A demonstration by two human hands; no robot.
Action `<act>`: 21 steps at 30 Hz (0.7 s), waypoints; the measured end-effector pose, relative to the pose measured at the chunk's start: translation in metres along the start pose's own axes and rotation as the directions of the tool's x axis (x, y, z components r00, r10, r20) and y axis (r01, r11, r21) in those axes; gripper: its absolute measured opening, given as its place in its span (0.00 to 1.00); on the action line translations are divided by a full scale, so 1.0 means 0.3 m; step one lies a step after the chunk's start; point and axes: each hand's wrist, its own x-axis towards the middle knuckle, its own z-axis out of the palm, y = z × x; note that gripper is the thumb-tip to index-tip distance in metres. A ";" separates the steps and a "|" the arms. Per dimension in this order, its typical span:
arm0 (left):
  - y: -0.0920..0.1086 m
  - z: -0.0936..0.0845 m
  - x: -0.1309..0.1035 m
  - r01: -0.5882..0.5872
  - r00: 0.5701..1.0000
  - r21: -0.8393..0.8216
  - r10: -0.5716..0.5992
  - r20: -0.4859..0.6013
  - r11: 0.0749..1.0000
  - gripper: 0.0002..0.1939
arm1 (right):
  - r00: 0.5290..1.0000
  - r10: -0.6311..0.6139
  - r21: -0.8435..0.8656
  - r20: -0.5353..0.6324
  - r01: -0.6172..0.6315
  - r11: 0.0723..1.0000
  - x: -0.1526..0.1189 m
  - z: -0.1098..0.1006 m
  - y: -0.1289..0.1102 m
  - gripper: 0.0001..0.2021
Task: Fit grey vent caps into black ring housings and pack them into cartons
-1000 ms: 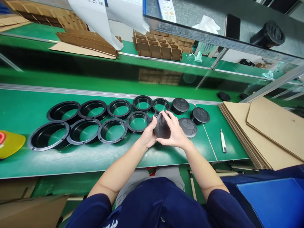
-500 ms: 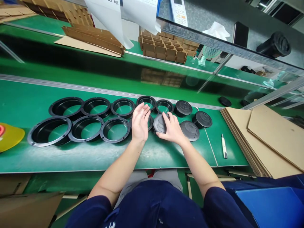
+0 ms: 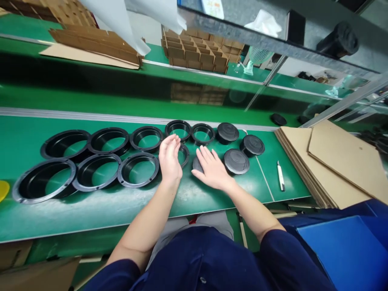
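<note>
My right hand (image 3: 211,168) lies flat, fingers stretched, over a round black cap (image 3: 197,164) that it mostly covers. Beside it my left hand (image 3: 170,158) is held on edge, fingers straight and nothing in it. It partly hides a black flanged ring (image 3: 185,156) behind it. More open black rings stand to the left in two rows, such as the front one (image 3: 120,171) and the far-left one (image 3: 18,188). Right of my right hand are capped black pieces: a near one (image 3: 237,161), a far one (image 3: 227,132) and a rightmost one (image 3: 253,144).
A white utility knife (image 3: 280,176) lies on the green table (image 3: 209,198) at right. Stacked cardboard sheets (image 3: 339,161) cover the table's right end. Behind stand cardboard dividers (image 3: 197,52) and a small green fan (image 3: 253,60). A grey shelf (image 3: 273,40) hangs above.
My right hand has gone from gripping the round cap's edge to lying flat over it. My left hand stays upright beside it. The camera view has shifted and tilted slightly.
</note>
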 end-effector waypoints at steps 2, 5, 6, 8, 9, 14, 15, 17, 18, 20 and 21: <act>-0.013 -0.004 0.009 -0.002 1.000 0.051 0.002 -0.007 0.999 0.11 | 0.998 -0.006 0.006 0.061 0.006 1.000 -0.006 0.015 0.001 0.41; -0.026 -0.001 0.003 -0.096 0.993 0.201 0.079 0.091 0.975 0.13 | 0.999 0.002 0.028 -0.034 -0.001 1.000 -0.040 -0.034 0.050 0.39; -0.029 0.002 -0.006 -0.126 0.983 0.268 0.085 0.160 0.955 0.14 | 0.992 0.047 0.035 -0.116 -0.043 0.998 -0.059 -0.056 0.081 0.37; -0.033 0.010 -0.035 -0.165 0.941 0.412 0.018 0.338 0.896 0.18 | 0.933 0.205 0.063 -0.297 -0.195 0.979 -0.107 -0.083 0.155 0.34; -0.034 0.014 -0.053 -0.192 0.897 0.484 -0.048 0.440 0.854 0.21 | 0.887 0.290 0.087 -0.360 -0.278 0.957 -0.134 -0.080 0.194 0.32; -0.049 0.037 -0.123 -0.551 0.578 0.718 -0.426 0.696 0.425 0.45 | 0.790 0.519 0.254 -0.325 -0.456 0.853 -0.238 0.049 0.301 0.30; -0.051 0.042 -0.128 -0.619 0.547 0.716 -0.476 0.688 0.323 0.46 | 0.778 0.531 0.300 -0.336 -0.446 0.843 -0.251 0.073 0.302 0.30; -0.051 0.054 -0.131 -0.730 0.514 0.668 -0.530 0.674 0.142 0.46 | 0.715 0.556 0.387 -0.424 -0.413 0.825 -0.273 0.103 0.296 0.30; -0.049 0.062 -0.130 -0.780 0.498 0.623 -0.540 0.678 0.063 0.45 | 0.660 0.577 0.424 -0.482 -0.401 0.812 -0.284 0.111 0.292 0.30; -0.042 0.080 -0.127 -0.870 0.446 0.488 -0.520 0.728 -0.063 0.42 | 0.527 0.629 0.491 -0.572 -0.394 0.777 -0.309 0.123 0.289 0.27; -0.039 0.091 -0.124 -0.908 0.401 0.407 -0.490 0.774 -0.101 0.40 | 0.466 0.657 0.524 -0.593 -0.396 0.754 -0.324 0.131 0.290 0.24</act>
